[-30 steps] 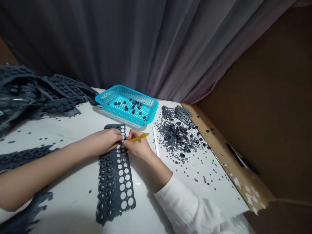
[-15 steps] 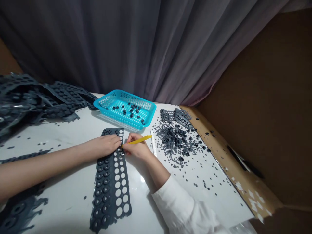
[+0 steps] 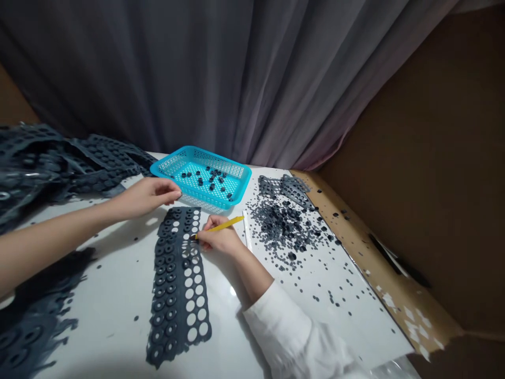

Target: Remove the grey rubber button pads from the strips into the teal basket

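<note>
A dark grey moulded rubber sheet lies on the white table, with raised rings along its left side and rows of round holes along its right. Over the sheet's right edge, my right hand grips a slim yellow pen-like tool, its dark tip touching down among the holes. My left hand is off the sheet, beside the near left corner of a blue plastic basket. Its thumb and fingers are pinched together; whatever they hold is hidden. Several small black rubber pieces lie in the basket.
Small black discs and pieces form a pile on the right, scattering toward the cardboard edge. Scrap perforated sheets lie behind it. More rubber sheets are heaped at the back left, another at the front left. A grey curtain hangs behind.
My left hand has lifted off the rubber sheet and moved left and back toward the basket, its fingers pinched. My right hand stays almost where it was, still gripping the yellow tool.
</note>
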### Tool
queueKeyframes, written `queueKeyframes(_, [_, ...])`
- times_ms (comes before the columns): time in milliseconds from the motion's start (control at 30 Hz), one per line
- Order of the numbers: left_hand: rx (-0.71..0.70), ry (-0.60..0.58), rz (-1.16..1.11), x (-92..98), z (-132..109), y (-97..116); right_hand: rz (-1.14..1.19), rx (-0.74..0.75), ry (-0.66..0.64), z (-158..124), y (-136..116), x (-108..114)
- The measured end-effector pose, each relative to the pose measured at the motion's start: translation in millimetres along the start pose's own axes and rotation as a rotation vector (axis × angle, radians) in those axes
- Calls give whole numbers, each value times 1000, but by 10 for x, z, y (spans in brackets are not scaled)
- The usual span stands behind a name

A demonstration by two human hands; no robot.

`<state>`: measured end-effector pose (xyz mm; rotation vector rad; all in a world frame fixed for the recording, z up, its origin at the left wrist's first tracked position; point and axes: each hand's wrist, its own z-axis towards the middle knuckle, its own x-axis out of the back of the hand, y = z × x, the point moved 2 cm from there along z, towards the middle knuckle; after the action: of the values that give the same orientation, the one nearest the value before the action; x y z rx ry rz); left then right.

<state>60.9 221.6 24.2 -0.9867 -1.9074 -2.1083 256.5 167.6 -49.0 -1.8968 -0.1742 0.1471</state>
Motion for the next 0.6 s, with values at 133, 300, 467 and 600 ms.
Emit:
queueKeyframes(133, [179,-86,-288,-144,-151,-219,86,76,-45,34,8,40])
queueKeyframes(300, [350,-63,-607,-299,-269,-402,190,174,42,54,21,75])
queueKeyframes(467, [438,-16,-814,-310,-241,-458,155,195,69,61,58,35])
queueKeyframes(600, [470,-16,-927,-332,-233,-491,135,157,82,80,83,12])
